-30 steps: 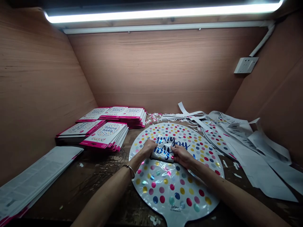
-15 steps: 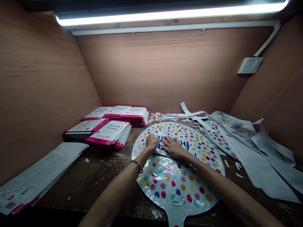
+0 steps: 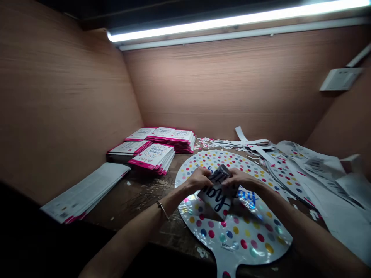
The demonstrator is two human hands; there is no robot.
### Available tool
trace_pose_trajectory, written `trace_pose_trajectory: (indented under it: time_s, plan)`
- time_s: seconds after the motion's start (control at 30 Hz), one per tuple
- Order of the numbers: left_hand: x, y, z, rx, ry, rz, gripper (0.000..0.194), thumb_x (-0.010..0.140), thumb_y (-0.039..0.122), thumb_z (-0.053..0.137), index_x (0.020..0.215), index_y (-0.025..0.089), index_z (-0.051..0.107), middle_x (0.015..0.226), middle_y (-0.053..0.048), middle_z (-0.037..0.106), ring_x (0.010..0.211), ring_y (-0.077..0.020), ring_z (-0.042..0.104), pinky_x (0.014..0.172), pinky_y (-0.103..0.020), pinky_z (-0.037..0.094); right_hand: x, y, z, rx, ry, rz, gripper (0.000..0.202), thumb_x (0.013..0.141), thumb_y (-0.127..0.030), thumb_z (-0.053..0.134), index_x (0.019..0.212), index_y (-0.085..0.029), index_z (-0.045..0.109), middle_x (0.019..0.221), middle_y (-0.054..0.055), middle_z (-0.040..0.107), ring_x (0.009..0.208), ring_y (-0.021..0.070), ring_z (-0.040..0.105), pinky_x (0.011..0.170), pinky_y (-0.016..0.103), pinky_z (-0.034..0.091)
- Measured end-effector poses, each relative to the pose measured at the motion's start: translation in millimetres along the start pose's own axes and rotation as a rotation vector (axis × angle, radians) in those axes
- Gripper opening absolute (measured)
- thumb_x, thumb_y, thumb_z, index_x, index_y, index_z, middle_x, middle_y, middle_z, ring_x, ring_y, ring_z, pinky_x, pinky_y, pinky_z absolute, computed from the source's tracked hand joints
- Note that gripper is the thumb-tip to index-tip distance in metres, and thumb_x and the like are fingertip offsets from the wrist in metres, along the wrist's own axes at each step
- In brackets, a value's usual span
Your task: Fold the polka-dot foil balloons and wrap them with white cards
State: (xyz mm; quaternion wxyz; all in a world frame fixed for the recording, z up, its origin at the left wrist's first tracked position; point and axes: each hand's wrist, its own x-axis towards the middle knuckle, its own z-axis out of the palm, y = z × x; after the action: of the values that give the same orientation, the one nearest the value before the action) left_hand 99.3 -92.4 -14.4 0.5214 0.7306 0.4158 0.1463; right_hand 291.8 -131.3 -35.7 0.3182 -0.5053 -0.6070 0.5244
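A folded foil piece (image 3: 218,193) with blue lettering hangs between my two hands, its silvery edge upward. My left hand (image 3: 199,179) pinches its left side, and my right hand (image 3: 239,179) grips its upper right side. Beneath them a large round white foil balloon (image 3: 232,235) with coloured dots lies flat, its tail toward the front edge of the table. Blue script on the balloon is partly covered by the folded piece and my hands.
Pink-and-white packets (image 3: 153,154) are stacked at the back left, with long printed cards (image 3: 89,189) nearer. White paper strips (image 3: 255,143), more dotted foil (image 3: 285,173) and large paper sheets (image 3: 333,208) lie right. A brown table (image 3: 139,200) meets wooden walls.
My hands have lifted from the balloon's surface and now hold the folded foil piece above it. The view has shifted left, so the scene appears further right.
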Motion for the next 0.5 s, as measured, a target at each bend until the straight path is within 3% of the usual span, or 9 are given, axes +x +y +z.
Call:
trace_pose_trajectory:
  time_s: [0.07, 0.13, 0.2, 0.27, 0.3, 0.37, 0.43, 0.5]
  plan:
    - [-21, 6, -5.3, 0.028, 0.026, 0.042, 0.011, 0.057, 0.010, 0.065, 0.056, 0.011, 0.054, 0.049, 0.006, 0.044, 0.047, -0.0072, 0.043, 0.045, -0.019, 0.032, -3, -2, 10, 0.142, -0.139, 0.016, 0.037, 0.058, -0.033, 0.073, 0.087, -0.010, 0.066, 0.077, 0.004, 0.066, 0.071, 0.0190, 0.060, 0.067, 0.028, 0.047]
    - [-47, 4, -23.5, 0.058, 0.096, 0.073, 0.017, 0.056, 0.019, 0.070, 0.069, 0.012, 0.061, 0.057, 0.004, 0.052, 0.055, -0.0099, 0.048, 0.051, -0.020, 0.036, -9, 2, 25, 0.245, -0.115, 0.045, 0.031, 0.061, -0.031, 0.072, 0.083, -0.010, 0.066, 0.072, 0.003, 0.067, 0.065, 0.0167, 0.060, 0.062, 0.025, 0.046]
    - [-81, -11, -58.1, 0.156, 0.241, 0.095, 0.041, 0.058, 0.031, 0.073, 0.095, 0.015, 0.063, 0.080, -0.001, 0.062, 0.074, -0.0156, 0.055, 0.064, -0.023, 0.043, -15, 9, 38, 0.338, -0.056, 0.106, 0.030, 0.063, -0.031, 0.071, 0.085, -0.012, 0.066, 0.073, 0.003, 0.068, 0.066, 0.0169, 0.061, 0.060, 0.024, 0.047]
    - [-121, -39, -105.2, 0.422, 0.469, 0.064, 0.057, 0.063, 0.039, 0.070, 0.114, 0.018, 0.055, 0.112, -0.007, 0.058, 0.100, -0.0221, 0.053, 0.084, -0.030, 0.042, -22, 16, 45, 0.427, 0.020, 0.180, 0.030, 0.063, -0.030, 0.072, 0.087, -0.013, 0.066, 0.074, 0.004, 0.069, 0.067, 0.0172, 0.063, 0.059, 0.023, 0.048]
    - [-141, -56, -130.4, 0.607, 0.581, 0.009, 0.061, 0.066, 0.040, 0.068, 0.120, 0.017, 0.051, 0.123, -0.010, 0.052, 0.113, -0.0250, 0.046, 0.095, -0.034, 0.036, -25, 18, 46, 0.467, 0.053, 0.215, 0.031, 0.062, -0.030, 0.073, 0.087, -0.014, 0.065, 0.073, 0.004, 0.069, 0.067, 0.0173, 0.064, 0.058, 0.023, 0.048]
    - [-180, -94, -175.9, 0.929, 0.730, -0.280, 0.066, 0.070, 0.044, 0.064, 0.126, 0.014, 0.047, 0.137, -0.016, 0.037, 0.128, -0.0330, 0.029, 0.103, -0.046, 0.024, -29, 19, 48, 0.530, 0.105, 0.276, 0.033, 0.062, -0.029, 0.075, 0.090, -0.014, 0.064, 0.073, 0.004, 0.069, 0.066, 0.0176, 0.065, 0.057, 0.022, 0.050]
    - [-211, -127, -206.2, 1.061, 0.703, -0.602, 0.071, 0.072, 0.048, 0.059, 0.131, 0.014, 0.042, 0.142, -0.019, 0.027, 0.130, -0.0411, 0.019, 0.098, -0.061, 0.020, -31, 18, 49, 0.570, 0.116, 0.319, 0.035, 0.061, -0.028, 0.076, 0.091, -0.014, 0.063, 0.074, 0.006, 0.070, 0.068, 0.0186, 0.066, 0.058, 0.022, 0.052]
    - [-233, -152, -218.6, 1.067, 0.664, -0.695, 0.066, 0.074, 0.044, 0.058, 0.131, 0.014, 0.043, 0.140, -0.019, 0.032, 0.128, -0.0422, 0.025, 0.095, -0.062, 0.025, -32, 16, 50, 0.582, 0.100, 0.356, 0.034, 0.062, -0.029, 0.076, 0.088, -0.012, 0.063, 0.075, 0.007, 0.070, 0.069, 0.0190, 0.067, 0.058, 0.022, 0.053]
